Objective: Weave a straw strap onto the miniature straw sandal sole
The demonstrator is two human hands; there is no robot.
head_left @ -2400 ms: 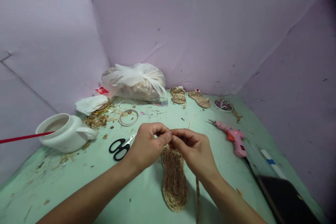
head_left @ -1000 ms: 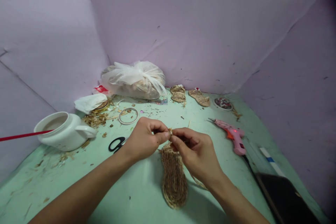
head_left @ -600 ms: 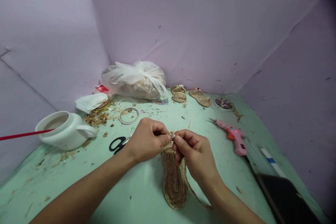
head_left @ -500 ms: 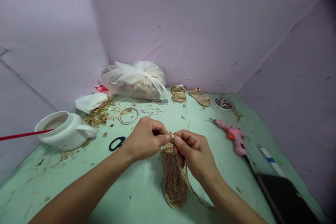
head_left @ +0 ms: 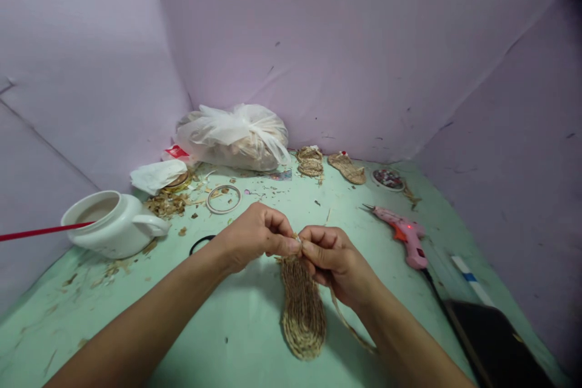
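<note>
A sole-shaped coil of braided straw (head_left: 304,315) lies on the green table, its far end partly hidden under my fingers. Just above that end, my left hand (head_left: 261,239) is closed, thumb and forefinger pinching a small whitish piece (head_left: 298,239). Meeting it from the other side, my right hand (head_left: 339,260) is closed in a pinch at the same piece; its exact kind is too small to tell. A straw cord (head_left: 350,327) trails from beneath my right hand onto the table. Black-handled scissors (head_left: 195,247) lie partly hidden behind my left wrist.
On the right are a pink glue gun (head_left: 407,233) with its red light lit and a dark flat object (head_left: 495,339). To the left stands a white pot (head_left: 122,233). Farther back are a tape ring (head_left: 223,199), plastic bag (head_left: 236,139), small straw sandals (head_left: 346,168) and bead dish (head_left: 388,179).
My fingertips have come closer together and slightly lower around the whitish piece. My left forearm now covers more of the scissors. The trailing cord has shifted slightly.
</note>
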